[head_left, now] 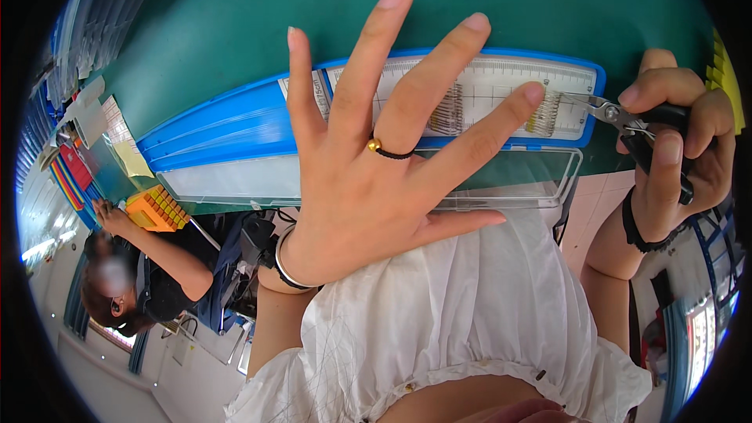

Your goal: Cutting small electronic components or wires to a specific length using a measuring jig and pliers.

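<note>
My left hand is spread flat with its fingers apart, over a long shallow blue-rimmed case. Its index fingertip touches or hovers beside a row of thin wire-like metal pieces at the case's right end. A second such row shows between my index and middle fingers. Both lie on a white gridded ruler sheet inside the case. In my right hand are small black-handled pliers, their fine tips pointing left at the right-end row. Whether the tips grip a piece is too small to tell.
The case's clear lid hangs open on the near side. Green table surface lies beyond it. At left are an orange box with yellow pieces and a co-worker. Something yellow stands at the right edge.
</note>
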A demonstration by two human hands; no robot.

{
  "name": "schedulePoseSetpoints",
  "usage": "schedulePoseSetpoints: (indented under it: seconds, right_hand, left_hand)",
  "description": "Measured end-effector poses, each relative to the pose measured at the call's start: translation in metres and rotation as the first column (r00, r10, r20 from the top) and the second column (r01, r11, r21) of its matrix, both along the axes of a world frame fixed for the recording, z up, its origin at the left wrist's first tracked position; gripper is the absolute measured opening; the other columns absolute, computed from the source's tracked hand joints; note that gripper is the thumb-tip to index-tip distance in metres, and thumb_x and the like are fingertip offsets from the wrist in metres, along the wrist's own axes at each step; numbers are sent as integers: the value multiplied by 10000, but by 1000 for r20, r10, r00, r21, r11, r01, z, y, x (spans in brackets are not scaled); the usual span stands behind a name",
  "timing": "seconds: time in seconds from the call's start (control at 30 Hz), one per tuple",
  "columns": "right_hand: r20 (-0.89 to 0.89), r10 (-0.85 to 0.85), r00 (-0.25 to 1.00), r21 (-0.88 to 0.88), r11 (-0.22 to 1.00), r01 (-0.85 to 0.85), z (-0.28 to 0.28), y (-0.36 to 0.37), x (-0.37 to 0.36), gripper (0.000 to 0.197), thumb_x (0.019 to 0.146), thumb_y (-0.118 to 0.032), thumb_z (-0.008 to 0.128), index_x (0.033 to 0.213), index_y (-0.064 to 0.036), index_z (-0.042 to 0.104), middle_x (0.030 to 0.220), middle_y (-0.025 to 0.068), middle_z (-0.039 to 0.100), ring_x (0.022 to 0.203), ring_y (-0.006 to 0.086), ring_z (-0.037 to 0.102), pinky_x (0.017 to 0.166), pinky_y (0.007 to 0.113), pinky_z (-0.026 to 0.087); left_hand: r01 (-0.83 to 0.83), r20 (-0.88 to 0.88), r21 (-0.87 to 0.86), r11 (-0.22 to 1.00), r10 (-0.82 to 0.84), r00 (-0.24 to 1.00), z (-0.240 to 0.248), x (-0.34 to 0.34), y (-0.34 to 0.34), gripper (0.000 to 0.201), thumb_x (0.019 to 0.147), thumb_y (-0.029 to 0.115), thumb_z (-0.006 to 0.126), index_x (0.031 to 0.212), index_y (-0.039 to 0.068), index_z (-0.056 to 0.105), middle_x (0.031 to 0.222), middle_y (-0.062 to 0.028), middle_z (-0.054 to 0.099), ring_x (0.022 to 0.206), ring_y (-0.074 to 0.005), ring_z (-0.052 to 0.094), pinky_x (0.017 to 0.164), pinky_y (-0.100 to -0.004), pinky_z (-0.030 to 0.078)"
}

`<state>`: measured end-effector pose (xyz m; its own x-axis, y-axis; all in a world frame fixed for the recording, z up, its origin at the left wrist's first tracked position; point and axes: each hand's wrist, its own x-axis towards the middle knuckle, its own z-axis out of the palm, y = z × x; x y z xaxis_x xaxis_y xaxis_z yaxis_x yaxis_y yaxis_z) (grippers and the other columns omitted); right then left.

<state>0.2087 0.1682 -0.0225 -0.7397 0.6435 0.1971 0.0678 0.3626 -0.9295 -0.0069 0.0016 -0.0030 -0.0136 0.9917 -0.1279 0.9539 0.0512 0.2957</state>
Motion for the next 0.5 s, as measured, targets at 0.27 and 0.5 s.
schedulePoseSetpoints:
  seconds: [0.27,0.5]
  right_hand:
    - [42,24,999,44,999,-26,2,4,3,217,980,-137,578,904,-83,383,960,281,645,811,211,522,513,202,461]
    - [9,10,1000,71,997,-10,4,2,-7,226,984,-140,578,896,-85,377,954,275,652,799,210,522,512,206,457]
  left_hand:
    - [3,-18,33,999,-2,1000,-3,1,0,716,680,843,606,1260,434,707,1514,-34,483,1471,-413,298,1132,-714,169]
    - [12,-8,48,999,-11,1000,-4,1,1,699,682,819,624,1257,431,710,1511,-32,483,1462,-414,313,1123,-719,183]
